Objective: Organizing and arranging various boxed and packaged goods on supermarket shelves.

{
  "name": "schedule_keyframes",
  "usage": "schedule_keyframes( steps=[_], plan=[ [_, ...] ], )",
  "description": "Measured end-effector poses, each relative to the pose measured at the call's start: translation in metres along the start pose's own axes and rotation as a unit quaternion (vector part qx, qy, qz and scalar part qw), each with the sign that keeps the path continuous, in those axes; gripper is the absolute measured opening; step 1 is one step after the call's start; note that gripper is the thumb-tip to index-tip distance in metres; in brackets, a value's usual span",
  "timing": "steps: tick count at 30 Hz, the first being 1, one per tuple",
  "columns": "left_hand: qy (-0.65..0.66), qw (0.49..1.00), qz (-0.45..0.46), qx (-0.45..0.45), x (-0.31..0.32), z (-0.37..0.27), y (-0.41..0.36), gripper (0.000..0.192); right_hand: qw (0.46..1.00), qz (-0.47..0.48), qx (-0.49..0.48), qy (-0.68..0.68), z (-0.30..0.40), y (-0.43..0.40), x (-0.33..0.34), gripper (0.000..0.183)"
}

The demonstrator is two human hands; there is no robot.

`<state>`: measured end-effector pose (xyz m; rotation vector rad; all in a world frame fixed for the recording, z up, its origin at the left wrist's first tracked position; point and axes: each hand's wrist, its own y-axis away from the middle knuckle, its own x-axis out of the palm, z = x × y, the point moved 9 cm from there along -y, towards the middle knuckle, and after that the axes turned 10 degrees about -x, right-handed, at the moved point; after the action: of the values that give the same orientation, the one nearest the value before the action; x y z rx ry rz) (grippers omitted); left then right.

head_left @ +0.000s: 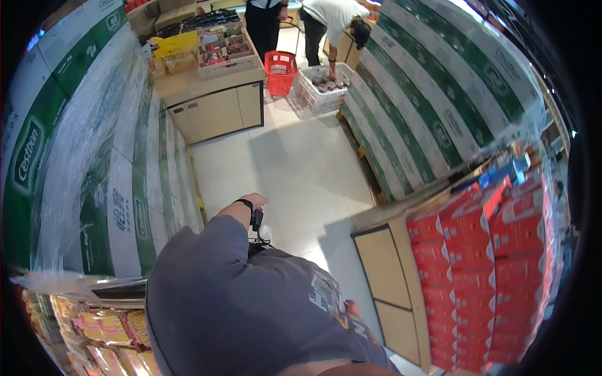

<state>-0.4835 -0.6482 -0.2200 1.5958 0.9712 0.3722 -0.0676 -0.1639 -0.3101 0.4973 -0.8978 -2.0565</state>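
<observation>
My left hand (256, 201) hangs over the tiled floor (287, 174) ahead of my body, with a black band and device (254, 217) on its wrist. Nothing shows in it, though its fingers are partly turned away. A dark cord (264, 242) dangles below that wrist. Only a small part of my right hand (352, 308) shows, past the printed front of my grey T-shirt (263, 305); whether it holds anything is hidden. It is nearest a pale wooden cabinet (397, 319).
Film-wrapped Cestbon cartons (141, 188) tower at left, with another stack (423, 103) on a pallet at right. Red boxes (475, 268) fill the right side. Ahead are a counter (216, 113), a red basket (281, 75) and a white crate (324, 101) of jars, which a bending person reaches into; another person stands beside.
</observation>
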Motion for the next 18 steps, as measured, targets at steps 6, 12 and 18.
schedule_keyframes(
  steps=[6, 12, 18],
  plan=[
    [0.056, 0.995, -0.046, 0.067, -0.095, -0.039, -0.063, 0.032, 0.985, 0.106, -0.006, 0.137, 0.052, -0.045, 0.110, 0.033],
    [0.083, 0.993, -0.064, 0.053, -0.167, -0.025, -0.096, 0.043, 0.980, 0.114, 0.010, 0.163, 0.132, -0.088, 0.211, 0.033],
    [0.306, 0.949, -0.041, -0.061, -0.220, 0.085, -0.134, 0.032, 0.975, 0.116, 0.045, 0.182, 0.201, -0.180, 0.293, 0.034]
  ],
)
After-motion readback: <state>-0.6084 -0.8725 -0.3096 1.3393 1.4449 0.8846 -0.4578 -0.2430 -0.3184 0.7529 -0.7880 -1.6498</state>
